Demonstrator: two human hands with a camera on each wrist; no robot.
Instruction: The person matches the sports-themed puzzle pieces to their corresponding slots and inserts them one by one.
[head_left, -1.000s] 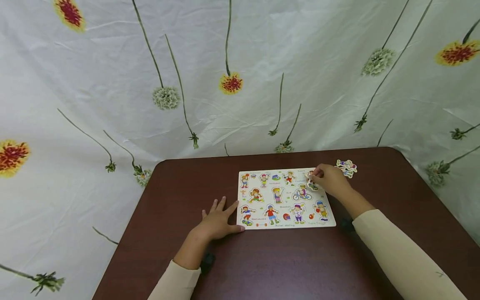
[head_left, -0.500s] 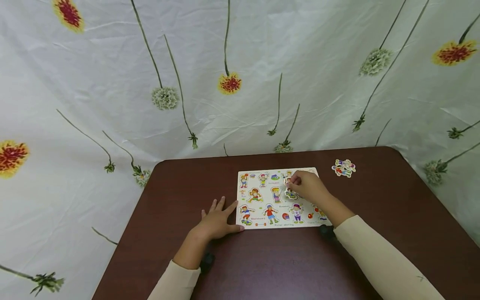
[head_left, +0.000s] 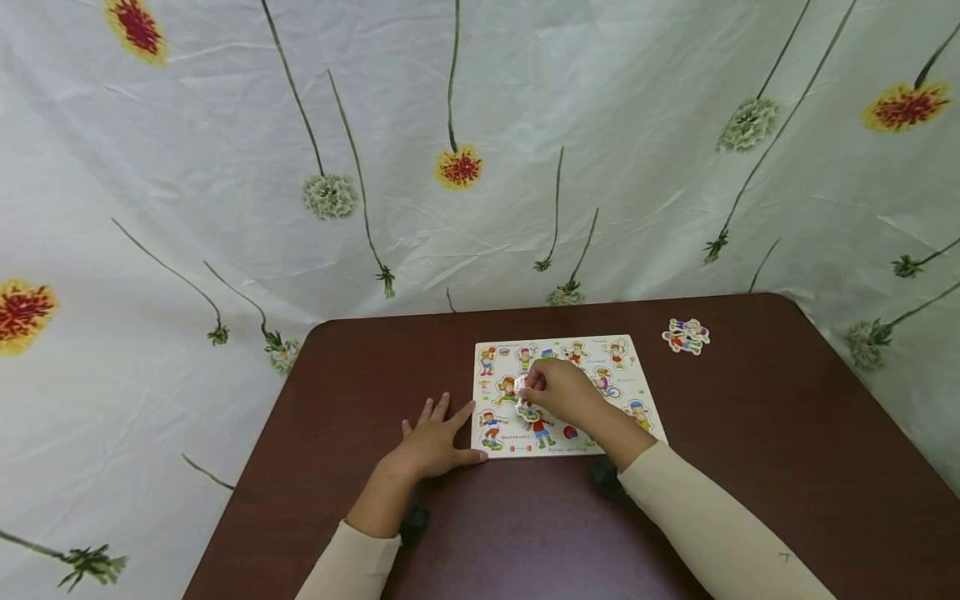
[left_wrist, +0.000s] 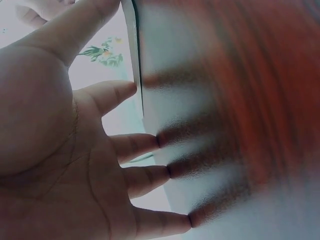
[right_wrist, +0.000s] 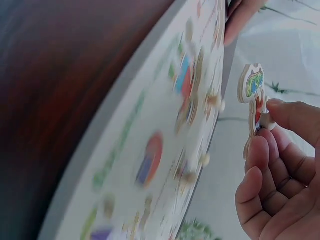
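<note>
A white puzzle board (head_left: 634,390) printed with sporty figures lies on the table; in the right wrist view, small knobs stand up from its pieces. My right hand (head_left: 566,393) is over the board's left-middle part. Its thumb and fingers pinch the knob of a puzzle piece (right_wrist: 254,92), a flat cut-out figure held up off the board in the right wrist view. My left hand (head_left: 431,446) rests at the board's left edge with fingers spread, the thumb by the near-left corner. In the left wrist view its fingertips (left_wrist: 172,220) touch the shiny tabletop.
A small cluster of loose puzzle pieces (head_left: 686,336) lies on the dark brown table (head_left: 757,400), right of the board's far corner. Behind the table hangs a white floral cloth (head_left: 645,167). Dark devices (head_left: 415,525) sit under both wrists.
My right hand has carried the puzzle piece left across the board from its upper right corner, uncovering the figures there. The left hand has stayed in place.
</note>
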